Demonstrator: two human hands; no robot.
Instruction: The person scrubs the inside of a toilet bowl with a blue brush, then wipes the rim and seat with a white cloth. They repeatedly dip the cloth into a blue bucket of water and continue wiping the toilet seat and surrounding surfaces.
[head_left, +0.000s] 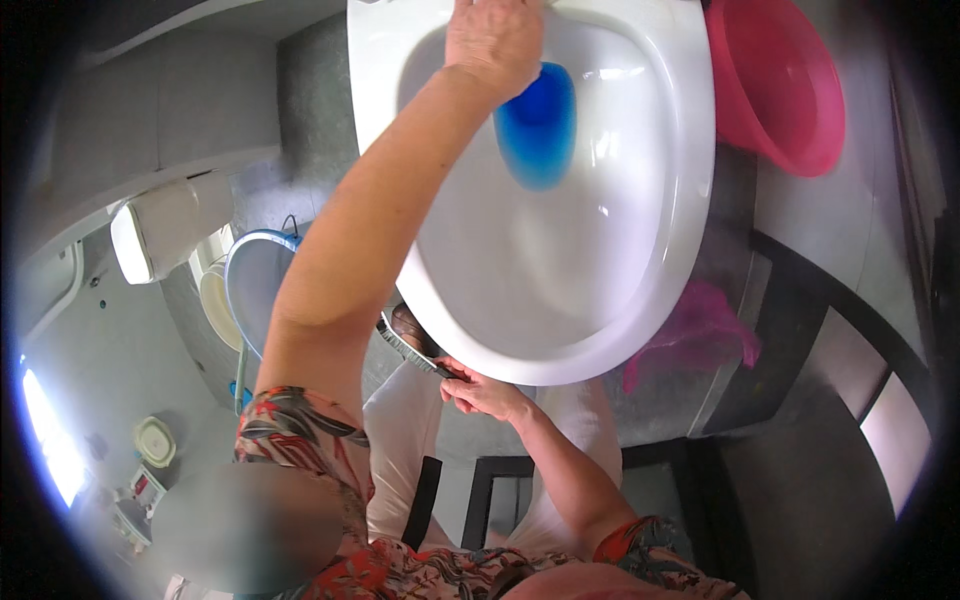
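A white toilet bowl (555, 285) fills the upper middle of the view, with blue water (536, 127) at its bottom. My left hand (496, 41) is over the back of the bowl by the far rim. Its fingers run to the picture's top edge, so what they touch is hidden. Below the near left rim, my right hand (484, 391) grips the dark handle of a scrub brush (409, 345). The brush is outside the bowl, its grey bristles facing down and left. A brown shoe (409, 324) shows just behind it.
A pink plastic basin (795, 90) stands right of the toilet. Pink plastic sheeting or a bag (697, 330) lies on the floor nearby. On the left are a blue-rimmed bucket (259, 281), a cream bucket (216, 304) and a white wall-mounted box (169, 225).
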